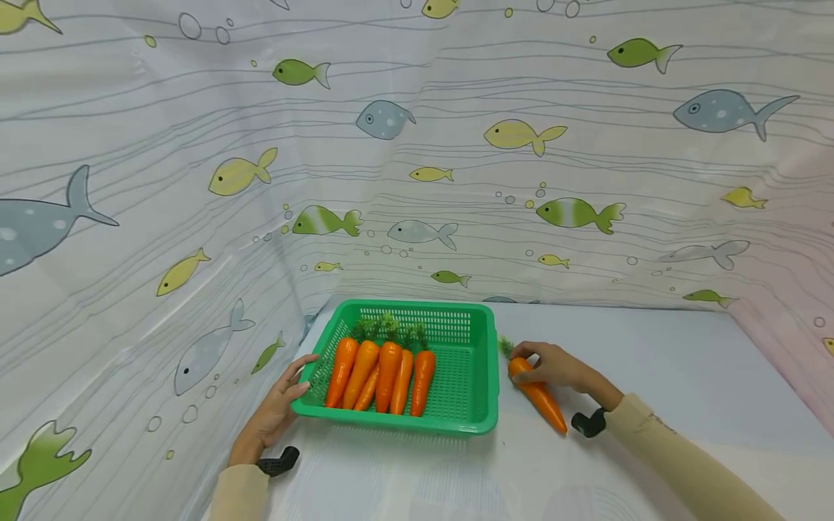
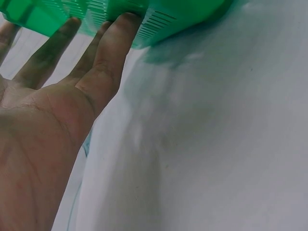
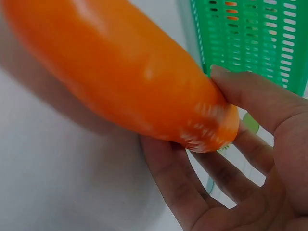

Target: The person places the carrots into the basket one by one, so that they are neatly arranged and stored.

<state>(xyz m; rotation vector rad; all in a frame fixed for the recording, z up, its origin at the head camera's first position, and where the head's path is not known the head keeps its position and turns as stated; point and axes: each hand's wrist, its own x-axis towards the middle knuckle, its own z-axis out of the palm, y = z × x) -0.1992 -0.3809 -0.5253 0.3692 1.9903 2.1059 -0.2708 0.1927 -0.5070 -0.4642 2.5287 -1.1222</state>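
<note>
A green plastic basket (image 1: pixel 485 362) with slotted walls holds several orange carrots (image 1: pixel 389 376) with leafy green tops, lying side by side toward its left. My left hand (image 1: pixel 276 409) is at the basket's left side. In the left wrist view, its nearly straight fingers (image 2: pixel 108 57) touch the slotted wall. To the right of the basket, my right hand (image 1: pixel 554 365) holds another carrot (image 1: pixel 550 414) by its thick top end. The right wrist view shows the thumb on one side of this carrot (image 3: pixel 120 67) and fingers on the other. Its tip points toward the front right.
A white tabletop (image 1: pixel 651 347) extends to the right of the basket and in front of it. Behind and to the left rises a white sheet (image 1: pixel 456 94) printed with fish, close to the left hand. Each wrist carries a small black device (image 1: pixel 589 422).
</note>
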